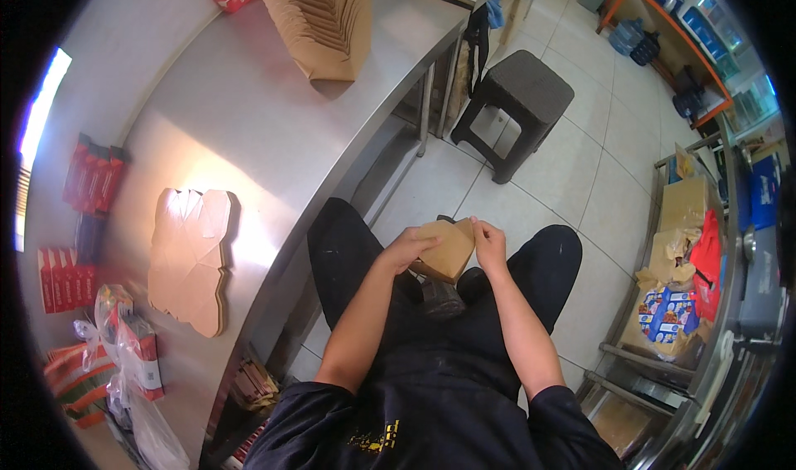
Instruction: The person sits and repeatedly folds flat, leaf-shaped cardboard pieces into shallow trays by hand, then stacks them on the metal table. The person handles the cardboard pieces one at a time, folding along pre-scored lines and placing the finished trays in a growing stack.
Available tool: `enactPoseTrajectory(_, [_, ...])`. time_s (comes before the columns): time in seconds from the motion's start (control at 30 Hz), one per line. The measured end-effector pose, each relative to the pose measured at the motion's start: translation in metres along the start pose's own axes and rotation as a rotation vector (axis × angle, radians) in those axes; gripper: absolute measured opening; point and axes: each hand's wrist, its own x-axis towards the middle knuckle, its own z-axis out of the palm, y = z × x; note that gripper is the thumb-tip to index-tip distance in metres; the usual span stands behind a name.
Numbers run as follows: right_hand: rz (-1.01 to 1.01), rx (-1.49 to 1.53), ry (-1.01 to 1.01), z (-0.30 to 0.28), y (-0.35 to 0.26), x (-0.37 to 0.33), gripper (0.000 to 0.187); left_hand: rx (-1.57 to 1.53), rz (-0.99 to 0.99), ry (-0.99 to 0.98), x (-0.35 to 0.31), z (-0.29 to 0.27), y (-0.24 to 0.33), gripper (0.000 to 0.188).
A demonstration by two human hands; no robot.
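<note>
Tiled floor, brown carton between fingers

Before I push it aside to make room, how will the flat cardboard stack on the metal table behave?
The flat cardboard stack may slide readily, as the metal table looks smooth and shiny. Its layers could fan apart, since no band shows around them. Lying low and wide, it seems unlikely to tip.

Likely shop back room or commercial kitchen: long steel worktable, nested brown cartons, white tiled floor, loaded metal rack, large water bottles
</note>
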Motion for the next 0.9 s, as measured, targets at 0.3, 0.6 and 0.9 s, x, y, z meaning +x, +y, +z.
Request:
enactPoseTrajectory(0.3, [-0.187,-0.021,-0.044,0.004,-0.014,-0.010,0.017,0.009,0.068,0.094,0.005,0.005,-0.004,0.037])
enactPoseTrajectory(0.6, [-0.279,-0.032,-0.147,0.006,-0.024,-0.013,0.024,0.066,0.141,0.139,0.006,0.009,-0.007,0.037])
enactPoseTrajectory(0.9, [-0.127,0.198,-0.185,0.013,-0.001,-0.008,0.025,0.145,0.190,0.116,0.006,0.017,-0.006,0.037])
